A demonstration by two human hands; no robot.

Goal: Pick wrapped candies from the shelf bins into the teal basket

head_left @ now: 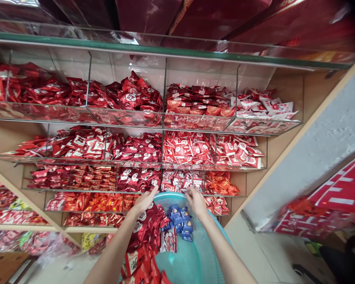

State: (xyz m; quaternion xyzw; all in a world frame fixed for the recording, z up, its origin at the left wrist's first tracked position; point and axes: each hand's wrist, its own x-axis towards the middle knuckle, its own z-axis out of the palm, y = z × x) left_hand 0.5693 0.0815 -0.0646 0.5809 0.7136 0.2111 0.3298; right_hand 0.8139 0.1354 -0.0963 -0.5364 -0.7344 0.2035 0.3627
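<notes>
Basket [220,233] holds packets [179,217], left hand [146,200] and right hand [197,202] at rim [170,193].

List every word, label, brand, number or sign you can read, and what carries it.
No text reads with certainty.
Dark red shelf packets, white patches: too small.
Red packet in the teal basket, dark mark: blurred.
Blue packets: too small.
Red-and-white panel, right: strokes unreadable.
</notes>
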